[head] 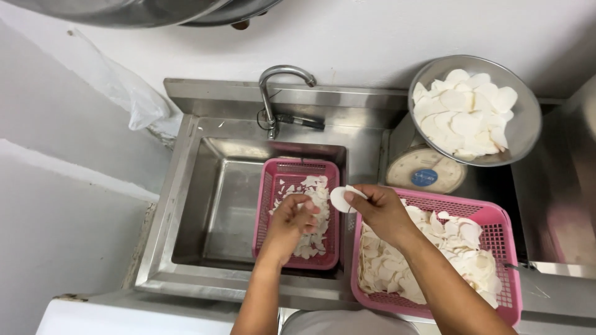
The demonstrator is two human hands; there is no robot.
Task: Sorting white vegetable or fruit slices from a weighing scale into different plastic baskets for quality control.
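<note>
Head view: my right hand (380, 209) pinches thin white round slice (339, 198) at rim, fingertips closed on it, above gap between pink baskets. My left hand (297, 218) curls closed beside it, over small pink basket (270, 186), on a white scrap. Slice looks light, brittle, probably damp; edge grip suits.

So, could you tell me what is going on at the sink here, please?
A person stands at a steel sink. The right hand holds a round white slice by its fingertips, and the left hand pinches a small white scrap over the small pink basket of trimmings in the basin. A larger pink basket of white slices sits alongside, and a metal bowl of slices rests on a scale.
</note>
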